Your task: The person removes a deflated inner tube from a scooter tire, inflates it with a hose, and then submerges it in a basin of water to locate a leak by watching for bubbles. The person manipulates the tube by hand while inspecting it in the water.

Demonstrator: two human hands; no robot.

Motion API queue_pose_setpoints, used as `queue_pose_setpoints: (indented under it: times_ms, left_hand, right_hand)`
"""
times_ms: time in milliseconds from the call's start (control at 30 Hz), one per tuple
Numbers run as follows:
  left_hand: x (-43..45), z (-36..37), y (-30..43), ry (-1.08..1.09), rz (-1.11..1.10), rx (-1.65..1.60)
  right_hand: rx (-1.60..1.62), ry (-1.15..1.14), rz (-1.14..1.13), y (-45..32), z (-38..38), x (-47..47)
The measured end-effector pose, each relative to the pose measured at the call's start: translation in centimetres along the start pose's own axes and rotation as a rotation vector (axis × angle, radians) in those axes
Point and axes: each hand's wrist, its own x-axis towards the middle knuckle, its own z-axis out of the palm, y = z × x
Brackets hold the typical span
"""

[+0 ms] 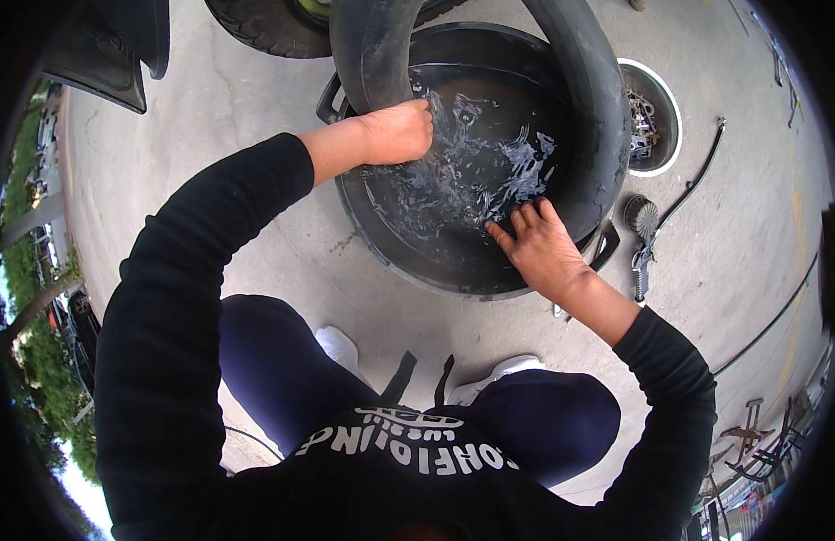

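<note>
A large black inner tube (pixel 586 101) stands partly dipped in the water (pixel 458 182) of a round black tub (pixel 370 237). Its upper part runs out of the top of the picture, and its lowest stretch is hidden under the rippling water. On the left, my left hand (pixel 398 132) is curled into a grip at the tube's side, just above the water. My right hand (pixel 542 250) lies over the tub's near right side, beside the tube, its fingers apart and their tips at the water. Ripples and bright streaks cover the surface between both hands.
Right of the tub stands a metal bowl (pixel 669 145) of small metal parts (pixel 641 128). A tyre inflator gun with a gauge (pixel 641 216) and black hose (pixel 695 169) lies on the concrete floor (pixel 728 270). Behind the tub is a treaded tyre (pixel 269 30).
</note>
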Motion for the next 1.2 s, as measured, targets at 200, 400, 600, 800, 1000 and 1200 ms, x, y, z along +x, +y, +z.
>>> queue_pose_setpoints:
  times_ms: [200,400,600,800,1000,1200]
  left_hand:
    - [0.3,0.5,-0.2,0.015,0.005,-0.031]
    - [0.6,0.8,-0.1,0.029,-0.02,-0.035]
    - [0.3,0.9,0.1,0.019,-0.017,0.021]
    - [0.5,1.6,0.2,0.032,-0.02,0.022]
    - [0.7,1.6,0.1,0.032,-0.02,0.005]
    - [0.7,1.5,0.1,0.008,-0.027,0.016]
  right_hand:
    - [0.02,-0.104,0.016,0.0,-0.1,0.6]
    - [0.059,-0.073,0.042,-0.1,0.4,0.9]
    - [0.091,-0.068,0.042,-0.1,0.5,1.1]
    - [0.094,-0.083,0.046,-0.1,0.0,1.2]
    - [0.091,-0.081,0.057,-0.2,0.0,1.2]
    - [0.093,-0.096,0.056,-0.1,-0.2,1.2]
